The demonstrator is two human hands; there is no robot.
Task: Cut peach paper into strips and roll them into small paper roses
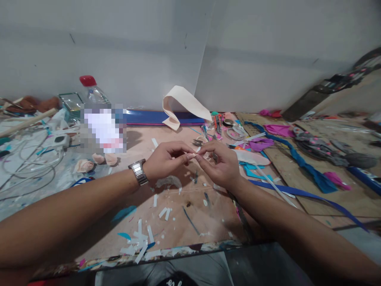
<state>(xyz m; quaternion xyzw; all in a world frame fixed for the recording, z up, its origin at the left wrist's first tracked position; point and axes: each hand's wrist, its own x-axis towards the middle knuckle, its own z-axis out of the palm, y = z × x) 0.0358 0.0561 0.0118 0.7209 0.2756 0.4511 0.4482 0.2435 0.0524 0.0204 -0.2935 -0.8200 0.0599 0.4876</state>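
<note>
My left hand (pixel 166 161), with a metal watch (pixel 138 172) on its wrist, and my right hand (pixel 218 163) meet above the middle of the worktable (pixel 178 210). Both pinch a small pale scrap (pixel 196 154) between their fingertips. What the scrap is made of I cannot make out. Under the hands the wooden top is strewn with white and blue offcuts (pixel 143 238).
A clear bottle with a red cap (pixel 91 93) stands at the back left, near cables (pixel 26 163) and pale fabric rosettes (pixel 85 165). A cream folded strip (pixel 181 104) lies at the back. Scissors and tools (pixel 214 127), blue and magenta ribbon scraps (pixel 297 159) spread to the right.
</note>
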